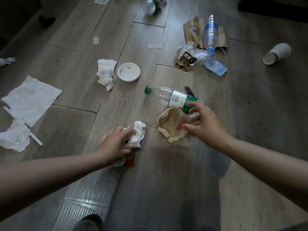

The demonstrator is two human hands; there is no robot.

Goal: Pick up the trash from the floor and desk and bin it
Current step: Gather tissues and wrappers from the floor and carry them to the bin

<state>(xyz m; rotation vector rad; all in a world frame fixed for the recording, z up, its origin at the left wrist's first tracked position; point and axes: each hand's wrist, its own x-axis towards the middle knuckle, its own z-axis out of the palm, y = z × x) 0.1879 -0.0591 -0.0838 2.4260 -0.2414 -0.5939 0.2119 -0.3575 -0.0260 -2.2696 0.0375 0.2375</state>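
Grey-wood floor: strewn with litter, and no bin is in view.
Left hand: fingers clamped round a crumpled tissue, with a red wrapper caught underneath, low against the floor.
Right hand: fingers curled, pinching the edge of a tan crushed cup together with something clear. The grip is blurred, so what the clear piece is cannot be told.
Green-capped bottle: lying on its side just beyond the right hand, touching or nearly touching the cup.
Other trash: a white lid, a flat napkin at the left, a blue-capped bottle on a brown paper bag, and a paper cup far right.
Step in hand: gathering from the floor, both hands loaded, little cleared so far.
Next move: probably lift both handfuls and find the bin. Squeezing the tissue tight should keep the wrapper from slipping out. The bottle likely waits for another pass unless the right hand can hook it too.
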